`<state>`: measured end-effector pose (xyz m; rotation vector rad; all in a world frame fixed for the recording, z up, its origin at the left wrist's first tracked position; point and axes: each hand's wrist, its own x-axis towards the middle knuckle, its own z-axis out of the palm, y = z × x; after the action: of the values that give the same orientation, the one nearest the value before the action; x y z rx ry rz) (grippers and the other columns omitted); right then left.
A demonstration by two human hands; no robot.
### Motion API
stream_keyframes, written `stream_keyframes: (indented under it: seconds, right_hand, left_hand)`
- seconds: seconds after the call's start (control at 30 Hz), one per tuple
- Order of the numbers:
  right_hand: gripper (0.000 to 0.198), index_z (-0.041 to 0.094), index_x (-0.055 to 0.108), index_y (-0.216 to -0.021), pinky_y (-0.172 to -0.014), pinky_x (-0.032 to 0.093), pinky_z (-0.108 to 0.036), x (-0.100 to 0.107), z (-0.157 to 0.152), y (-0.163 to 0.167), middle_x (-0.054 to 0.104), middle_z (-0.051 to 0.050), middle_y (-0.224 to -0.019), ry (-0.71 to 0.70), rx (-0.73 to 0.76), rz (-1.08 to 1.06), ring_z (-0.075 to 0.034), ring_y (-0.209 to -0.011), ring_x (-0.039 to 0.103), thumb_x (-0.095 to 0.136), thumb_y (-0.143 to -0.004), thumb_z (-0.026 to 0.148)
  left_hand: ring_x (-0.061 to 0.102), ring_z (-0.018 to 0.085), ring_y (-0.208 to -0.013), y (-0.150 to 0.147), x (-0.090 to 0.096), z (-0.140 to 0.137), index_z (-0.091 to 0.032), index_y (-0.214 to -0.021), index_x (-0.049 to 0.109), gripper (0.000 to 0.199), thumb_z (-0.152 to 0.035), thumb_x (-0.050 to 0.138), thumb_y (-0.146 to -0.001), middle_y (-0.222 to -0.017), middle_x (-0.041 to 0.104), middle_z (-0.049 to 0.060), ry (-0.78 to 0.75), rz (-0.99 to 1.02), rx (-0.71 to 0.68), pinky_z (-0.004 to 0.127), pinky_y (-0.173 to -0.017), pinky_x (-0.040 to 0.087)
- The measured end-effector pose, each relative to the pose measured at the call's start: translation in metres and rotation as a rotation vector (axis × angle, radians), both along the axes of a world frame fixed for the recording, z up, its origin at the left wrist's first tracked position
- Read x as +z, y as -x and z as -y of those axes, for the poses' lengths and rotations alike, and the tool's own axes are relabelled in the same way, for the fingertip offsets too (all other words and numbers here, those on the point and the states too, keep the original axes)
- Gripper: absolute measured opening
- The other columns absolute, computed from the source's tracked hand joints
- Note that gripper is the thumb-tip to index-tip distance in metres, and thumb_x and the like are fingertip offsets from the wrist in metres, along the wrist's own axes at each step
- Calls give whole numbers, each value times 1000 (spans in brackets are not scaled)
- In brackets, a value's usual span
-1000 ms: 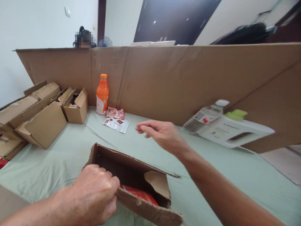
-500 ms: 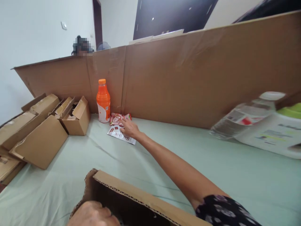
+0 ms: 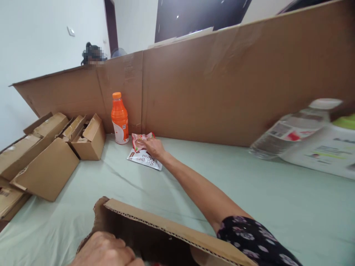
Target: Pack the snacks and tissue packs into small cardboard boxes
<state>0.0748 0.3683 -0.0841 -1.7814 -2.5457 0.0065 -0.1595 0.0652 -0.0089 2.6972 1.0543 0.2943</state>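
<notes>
My right hand [image 3: 154,147] reaches far across the cloth, its fingers closed on a small red-and-pink plastic packet [image 3: 138,142]. Partly under that packet lies a white pouch [image 3: 142,159] printed "Super Meal". An orange drink bottle [image 3: 119,120] with an orange cap stands upright just left of them. Close to me is an open cardboard box [image 3: 155,222], its dark inside mostly hidden from view. My left hand [image 3: 107,251] is curled over the left side of this box, knuckles up, with the fingertips out of sight.
Several cardboard boxes [image 3: 46,168] sit on the left of the green cloth [image 3: 222,173]. A tall cardboard panel [image 3: 199,88] runs along the back. On the right are a clear plastic bottle [image 3: 291,129], leaning, and a white jug [image 3: 327,151]. A person's head [image 3: 93,54] shows behind the panel.
My right hand has closed on the red-and-pink packet, which now looks slightly raised and bunched. My left hand stays at the box. The whole view has shifted slightly.
</notes>
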Motion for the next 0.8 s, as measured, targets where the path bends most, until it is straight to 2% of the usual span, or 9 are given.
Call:
stream_keyframes:
  seconds: [0.13,0.23,0.33,0.4,0.47,0.53,0.63,0.73,0.8]
  right_hand:
    - [48,19,57,-145,-96,52,-43,8,37,-12,69,-16,-129,-13,-8,35,-27,-116,67,58,-102,39]
    - [36,18,69,-131,-89,50,-37,11,74,-34,73,-20,-121,1,-48,69,-29,-110,69,59,-99,31]
    - [27,12,75,-111,-86,48,-40,15,117,-67,75,-24,-109,21,-128,116,-33,-102,71,55,-99,26]
    - [32,8,73,-115,-89,46,-45,20,146,-84,72,-28,-115,1,-168,136,-37,-105,68,50,-101,25]
    - [38,7,66,-129,-97,43,-48,24,172,-89,64,-29,-132,-31,-150,133,-38,-117,63,47,-102,25]
    - [40,12,61,-136,-106,39,-46,25,189,-80,56,-23,-147,-35,-54,112,-35,-129,56,50,-102,30]
    - [45,17,61,-136,-111,38,-39,18,193,-50,53,-15,-152,-4,95,77,-30,-135,51,61,-97,39]
    - [47,8,59,-135,-101,48,-42,7,177,-17,59,-24,-140,11,57,69,-32,-125,58,63,-97,35]
    - [40,7,62,-129,-94,53,-43,1,163,-1,65,-22,-128,28,-3,69,-30,-114,64,63,-98,33]
  left_hand:
    - [53,13,-48,-22,13,20,-21,-72,54,20,-14,57,-90,-58,62,-2,-173,-135,-129,28,-46,35]
    - [62,15,-57,-31,42,28,-21,-73,54,18,-18,68,-84,-68,69,-2,-90,-190,-66,28,-54,41]
    - [67,18,-68,-33,62,36,-22,-74,55,16,-13,67,-79,-74,71,-1,-10,-179,25,30,-64,48]
    - [65,19,-65,-32,65,41,-22,-72,54,15,-12,63,-78,-71,69,0,-16,-172,24,31,-63,47]
    - [63,19,-62,-32,64,44,-22,-70,54,15,-11,61,-78,-69,67,0,-31,-161,16,31,-61,46]
    - [62,19,-61,-32,62,46,-22,-70,54,15,-11,59,-78,-67,67,0,-38,-161,14,31,-60,45]
    - [64,21,-63,-32,64,51,-21,-70,54,14,-11,58,-79,-69,67,1,-38,-208,21,32,-60,46]
    - [65,21,-68,-32,70,58,-21,-72,55,14,-10,58,-80,-72,68,2,-15,-268,28,32,-64,49]
    - [65,21,-70,-31,73,62,-20,-74,55,13,-9,59,-80,-75,68,2,6,-301,19,33,-67,51]
